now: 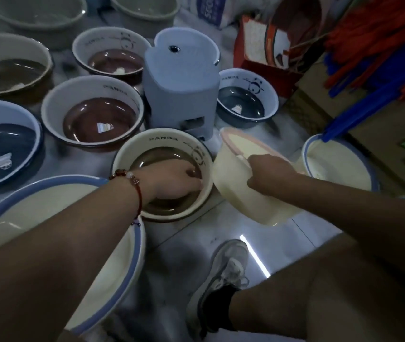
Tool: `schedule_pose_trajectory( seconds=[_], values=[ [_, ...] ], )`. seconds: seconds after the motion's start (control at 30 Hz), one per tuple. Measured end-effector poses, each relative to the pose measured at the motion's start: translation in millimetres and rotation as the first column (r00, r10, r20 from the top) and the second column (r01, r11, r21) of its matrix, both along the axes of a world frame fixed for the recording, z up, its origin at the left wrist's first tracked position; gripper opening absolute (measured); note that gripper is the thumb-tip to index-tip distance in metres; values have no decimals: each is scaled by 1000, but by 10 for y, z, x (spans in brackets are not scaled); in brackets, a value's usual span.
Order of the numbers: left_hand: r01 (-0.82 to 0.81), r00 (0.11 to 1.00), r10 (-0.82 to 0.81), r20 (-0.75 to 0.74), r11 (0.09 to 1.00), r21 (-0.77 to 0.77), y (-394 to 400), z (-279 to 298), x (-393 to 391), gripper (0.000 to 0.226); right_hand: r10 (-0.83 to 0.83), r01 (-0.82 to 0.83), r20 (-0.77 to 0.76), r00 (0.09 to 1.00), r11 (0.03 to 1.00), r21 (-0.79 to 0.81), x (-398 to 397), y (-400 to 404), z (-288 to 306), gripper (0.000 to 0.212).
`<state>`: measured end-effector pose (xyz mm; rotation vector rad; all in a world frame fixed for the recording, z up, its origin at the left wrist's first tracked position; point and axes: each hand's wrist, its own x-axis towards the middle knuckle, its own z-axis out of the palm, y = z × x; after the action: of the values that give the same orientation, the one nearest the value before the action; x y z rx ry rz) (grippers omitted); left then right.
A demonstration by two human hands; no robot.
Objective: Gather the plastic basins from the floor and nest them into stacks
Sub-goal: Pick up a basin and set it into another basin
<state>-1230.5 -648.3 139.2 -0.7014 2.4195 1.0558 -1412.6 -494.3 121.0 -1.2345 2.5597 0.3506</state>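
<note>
basins all round you on the floor (184,245), so take them big to small. largest is the blue-rimmed cream basin (112,262) under your left forearm, sitting flat by your knee. another blue-rimmed one (339,164) rests off to your right, near the cardboard. ahead are the mid-sized panda basins, one with a brown bottom (90,114), another brown one behind it (110,53), a dark blue one (246,97) beyond the pale plastic stool (179,85). then the two in play: the panda basin with the grey-brown bottom (162,174) right in front of you, and the pink-rimmed cream basin (241,183) tipped up just beside it, apparently off the floor.

your left hand (172,181) reaches down inside the panda basin, fingers curled toward its far wall; whether they actually clamp that wall i can't tell from here. your right hand (268,174) grips the pink-rimmed basin at its near rim, thumb running down the outer wall, forearm stretched out.

looks like you're mid-gather, pairing these two. next move, i'd say: decide which fits inside which, level the tilted one, and lower it straight so the rims seat evenly.
</note>
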Motion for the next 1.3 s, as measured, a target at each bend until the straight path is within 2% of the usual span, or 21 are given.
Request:
schedule_pose_trajectory(
  seconds=[0.07,0.13,0.2,0.23,0.33,0.43,0.53,0.63,0.73,0.83,0.9,1.0,1.1,1.13,1.17,1.2,1.3],
  values=[
    [-139,990,137,26,988,68,-145,-34,102,38,78,-79,-11,997,996,-46,91,-154,189,19],
    [-321,947,312,76,930,177,-271,-40,229,47,164,-162,7,987,982,-95,224,-300,349,16],
    [-537,842,510,174,770,343,-370,6,401,56,253,-246,40,967,961,-123,404,-443,480,21],
    [-590,802,563,200,697,408,-408,42,503,62,298,-290,45,953,948,-133,506,-516,523,25],
    [-632,740,641,201,563,532,-479,167,844,84,439,-430,12,898,884,-185,891,-758,624,25],
    [-700,578,780,238,324,637,-505,279,1199,94,581,-564,8,814,793,-232,1354,-950,680,22],
    [-803,340,888,310,102,588,-451,299,1563,89,703,-680,-13,711,684,-265,1774,-1022,686,18],
    [-843,150,931,331,-55,535,-231,249,1860,61,762,-735,-26,647,615,-286,2059,-965,588,20],
    [-826,35,945,325,-155,541,-2,231,2059,34,795,-757,5,606,578,-305,2203,-926,478,18],
    [-797,-53,948,313,-229,559,82,316,2251,41,835,-762,67,547,529,-374,2257,-988,415,17],
    [-781,-108,943,314,-276,561,74,391,2356,42,818,-693,180,546,562,-451,2228,-1021,422,26],
    [-773,-126,945,302,-285,567,33,482,2430,40,721,-472,356,595,671,-571,2064,-1076,493,41],
    [-754,-144,947,288,-294,588,3,542,2441,34,542,-138,441,716,728,-671,1827,-1196,515,44],
    [-749,-146,947,286,-295,593,-12,545,2447,31,442,6,505,742,748,-663,1732,-1255,498,48],
    [-747,-143,947,287,-294,597,-22,553,2452,30,342,151,592,730,764,-627,1644,-1312,471,53],
    [-748,-140,947,287,-292,596,-31,552,2461,32,252,294,697,671,773,-562,1566,-1351,457,57],
    [-768,-122,949,291,-276,578,-36,559,2482,23,45,592,927,371,758,-274,1394,-1422,385,60]
  ],
)
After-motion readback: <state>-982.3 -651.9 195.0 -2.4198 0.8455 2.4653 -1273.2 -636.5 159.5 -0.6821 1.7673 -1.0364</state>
